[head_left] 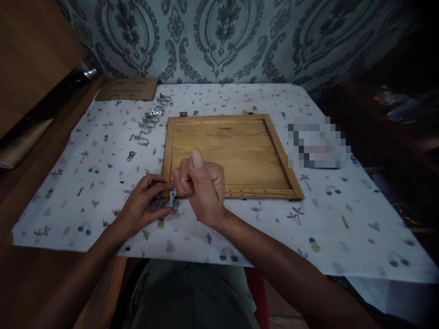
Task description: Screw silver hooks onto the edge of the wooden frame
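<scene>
A shallow wooden frame board point(236, 151) lies flat on a patterned white cloth point(103, 183). At its near left corner my left hand point(146, 201) pinches a small silver metal hanger piece point(172, 196) against the frame's edge. My right hand point(202, 185) is curled in a fist right beside it, thumb up, fingers closed around something too small to make out, pressed toward the same corner.
Several metal hooks and fittings point(149, 123) lie in a line left of the frame. A brown cardboard piece point(128, 89) sits at the far left by the patterned wall. A blurred object point(317, 141) rests right of the frame. Wooden furniture flanks both sides.
</scene>
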`<state>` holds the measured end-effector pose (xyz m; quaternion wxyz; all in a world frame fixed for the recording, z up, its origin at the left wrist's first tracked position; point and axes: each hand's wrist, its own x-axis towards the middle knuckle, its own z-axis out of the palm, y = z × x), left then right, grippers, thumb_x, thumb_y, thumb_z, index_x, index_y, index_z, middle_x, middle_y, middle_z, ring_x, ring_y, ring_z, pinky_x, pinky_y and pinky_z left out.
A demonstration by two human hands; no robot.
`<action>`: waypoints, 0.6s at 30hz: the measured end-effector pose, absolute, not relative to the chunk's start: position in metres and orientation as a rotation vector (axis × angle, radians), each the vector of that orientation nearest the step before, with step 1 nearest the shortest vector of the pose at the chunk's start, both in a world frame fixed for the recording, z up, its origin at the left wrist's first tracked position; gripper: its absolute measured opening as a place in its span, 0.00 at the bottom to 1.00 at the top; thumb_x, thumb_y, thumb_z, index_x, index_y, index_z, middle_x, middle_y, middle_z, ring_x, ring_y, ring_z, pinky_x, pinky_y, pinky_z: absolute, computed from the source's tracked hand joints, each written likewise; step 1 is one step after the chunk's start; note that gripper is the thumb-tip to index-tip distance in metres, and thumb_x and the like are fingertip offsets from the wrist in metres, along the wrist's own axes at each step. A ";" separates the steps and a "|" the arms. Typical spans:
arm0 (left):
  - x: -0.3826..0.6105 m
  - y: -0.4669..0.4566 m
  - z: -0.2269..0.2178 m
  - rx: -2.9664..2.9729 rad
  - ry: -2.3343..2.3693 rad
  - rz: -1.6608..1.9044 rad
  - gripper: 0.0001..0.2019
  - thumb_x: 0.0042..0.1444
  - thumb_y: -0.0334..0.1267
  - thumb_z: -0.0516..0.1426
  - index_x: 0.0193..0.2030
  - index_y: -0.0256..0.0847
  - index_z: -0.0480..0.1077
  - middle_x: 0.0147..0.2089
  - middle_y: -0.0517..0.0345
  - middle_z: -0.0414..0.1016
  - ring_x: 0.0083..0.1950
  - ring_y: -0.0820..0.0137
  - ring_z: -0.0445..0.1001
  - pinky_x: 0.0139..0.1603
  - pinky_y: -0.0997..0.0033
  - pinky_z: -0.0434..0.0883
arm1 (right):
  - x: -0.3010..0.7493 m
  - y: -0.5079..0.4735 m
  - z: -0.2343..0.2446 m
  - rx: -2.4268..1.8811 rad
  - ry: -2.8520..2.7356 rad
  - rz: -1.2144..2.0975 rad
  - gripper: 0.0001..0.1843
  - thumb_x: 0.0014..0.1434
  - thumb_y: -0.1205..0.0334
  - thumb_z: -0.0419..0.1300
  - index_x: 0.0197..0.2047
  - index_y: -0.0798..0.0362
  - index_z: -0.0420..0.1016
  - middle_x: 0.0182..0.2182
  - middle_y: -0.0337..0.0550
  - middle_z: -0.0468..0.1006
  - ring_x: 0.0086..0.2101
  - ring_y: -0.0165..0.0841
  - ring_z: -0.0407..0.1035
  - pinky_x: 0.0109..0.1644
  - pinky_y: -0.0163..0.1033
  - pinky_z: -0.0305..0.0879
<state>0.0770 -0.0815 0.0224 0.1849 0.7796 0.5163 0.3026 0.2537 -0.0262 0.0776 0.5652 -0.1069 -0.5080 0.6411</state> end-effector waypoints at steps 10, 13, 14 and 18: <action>0.078 -0.081 0.026 2.198 1.466 0.837 0.22 0.63 0.56 0.60 0.58 0.46 0.73 0.54 0.51 0.68 0.56 0.59 0.69 0.57 0.60 0.72 | 0.253 -0.026 0.077 -0.240 -1.188 1.480 0.32 0.73 0.47 0.51 0.18 0.51 0.57 0.17 0.31 0.54 0.19 0.24 0.50 0.26 0.36 0.51; 0.078 -0.081 0.025 2.163 1.458 0.858 0.24 0.60 0.58 0.62 0.57 0.46 0.74 0.54 0.51 0.69 0.56 0.58 0.69 0.57 0.59 0.72 | 0.253 -0.027 0.077 -0.247 -1.206 1.476 0.32 0.73 0.46 0.50 0.18 0.51 0.56 0.17 0.31 0.54 0.19 0.24 0.50 0.26 0.36 0.50; 0.079 -0.081 0.025 2.150 1.454 0.867 0.25 0.59 0.58 0.63 0.57 0.46 0.74 0.54 0.51 0.69 0.56 0.58 0.70 0.57 0.59 0.72 | 0.253 -0.027 0.076 -0.247 -1.209 1.474 0.32 0.73 0.46 0.50 0.18 0.51 0.56 0.17 0.31 0.54 0.19 0.24 0.50 0.26 0.36 0.50; 0.082 -0.084 0.030 2.066 1.453 0.979 0.20 0.61 0.54 0.63 0.53 0.45 0.75 0.52 0.51 0.72 0.54 0.61 0.73 0.55 0.61 0.73 | 0.253 -0.026 0.074 -0.254 -1.215 1.472 0.32 0.73 0.46 0.50 0.18 0.51 0.56 0.17 0.32 0.53 0.20 0.24 0.51 0.26 0.36 0.50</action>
